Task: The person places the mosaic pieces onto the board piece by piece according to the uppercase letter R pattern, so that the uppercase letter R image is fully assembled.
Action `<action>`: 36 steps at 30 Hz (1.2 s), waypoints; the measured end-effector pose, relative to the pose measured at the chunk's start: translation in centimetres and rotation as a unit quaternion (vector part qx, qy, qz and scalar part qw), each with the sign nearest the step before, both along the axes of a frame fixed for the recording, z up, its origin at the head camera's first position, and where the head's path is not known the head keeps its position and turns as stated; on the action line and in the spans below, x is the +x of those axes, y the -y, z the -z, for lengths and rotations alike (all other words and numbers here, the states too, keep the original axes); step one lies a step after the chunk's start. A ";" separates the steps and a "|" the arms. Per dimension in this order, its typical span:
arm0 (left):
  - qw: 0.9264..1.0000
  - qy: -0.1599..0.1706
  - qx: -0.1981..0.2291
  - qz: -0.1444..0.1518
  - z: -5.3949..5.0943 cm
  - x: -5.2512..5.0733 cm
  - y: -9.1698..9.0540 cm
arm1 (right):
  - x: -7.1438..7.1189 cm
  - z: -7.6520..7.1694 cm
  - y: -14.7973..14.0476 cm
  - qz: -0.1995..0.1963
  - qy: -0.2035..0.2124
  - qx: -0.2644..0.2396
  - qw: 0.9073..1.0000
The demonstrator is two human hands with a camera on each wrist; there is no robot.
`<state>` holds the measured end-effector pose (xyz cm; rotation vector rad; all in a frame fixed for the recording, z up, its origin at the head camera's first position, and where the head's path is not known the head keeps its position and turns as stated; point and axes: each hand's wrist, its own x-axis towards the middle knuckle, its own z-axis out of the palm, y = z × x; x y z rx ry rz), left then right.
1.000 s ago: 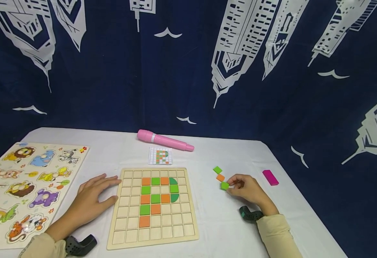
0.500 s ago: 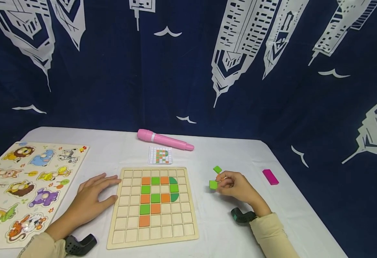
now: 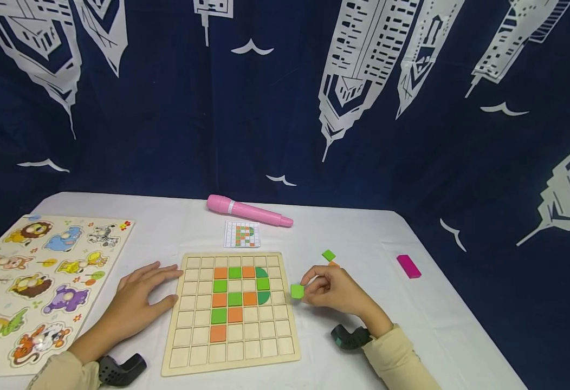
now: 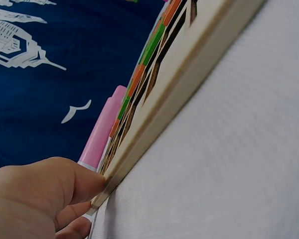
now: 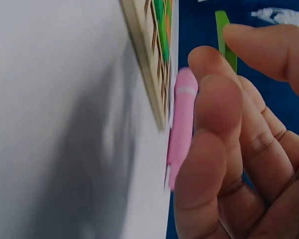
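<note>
Between thumb and index finger, my right hand (image 3: 336, 290) pinches a light green square tile (image 3: 297, 291), held just off the right edge of a wooden grid board (image 3: 275, 346); the right wrist view shows this green tile (image 5: 224, 35) edge-on. My left hand (image 3: 141, 300) rests at the board's left edge, fingers extended and thumb touching the rim, as the left wrist view of this hand (image 4: 45, 194) also shows. Orange, light green and dark green rounded tiles sit in the board's cells, forming a letter P shape. Behind my right hand lie a green tile (image 3: 329, 254) and a mostly hidden orange tile (image 3: 334, 264).
A pattern card (image 3: 242, 234) with a coloured letter R lies behind the board, and a pink microphone-shaped stick (image 3: 251, 211) behind that. To the left is an animal puzzle board (image 3: 46, 287). A magenta block (image 3: 409, 266) lies at the right.
My right hand has lifted the green tile from beside the loose tiles and carried it left to the board's right edge. The left hand stays in place.
</note>
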<state>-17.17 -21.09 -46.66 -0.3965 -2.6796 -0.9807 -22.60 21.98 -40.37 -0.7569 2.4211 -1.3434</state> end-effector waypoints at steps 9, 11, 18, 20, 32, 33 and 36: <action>1.000 0.008 0.003 -0.003 -0.1 0.1 0.0 | 1.9 -0.5 2.9 -0.034 0.031 -0.008 0.999; 1.000 0.008 0.004 -0.003 -0.1 0.1 -0.1 | 2.4 -0.6 3.5 -0.045 0.037 -0.011 0.998; 1.000 0.010 0.002 -0.002 0.0 0.1 0.0 | 3.7 -0.4 5.3 -0.077 0.045 -0.012 0.996; 1.000 0.010 0.001 -0.002 0.0 0.0 0.0 | 3.9 -0.3 5.8 -0.084 0.046 -0.009 0.995; 1.000 0.006 0.005 -0.001 0.0 0.0 0.1 | 4.6 0.0 8.8 -0.135 0.053 0.018 0.989; 1.000 0.006 0.006 -0.001 0.0 0.0 0.1 | 4.7 0.0 9.0 -0.139 0.052 0.021 0.989; 1.000 0.006 0.007 -0.001 -0.1 0.0 0.1 | 4.8 0.0 9.8 -0.144 0.044 0.035 0.988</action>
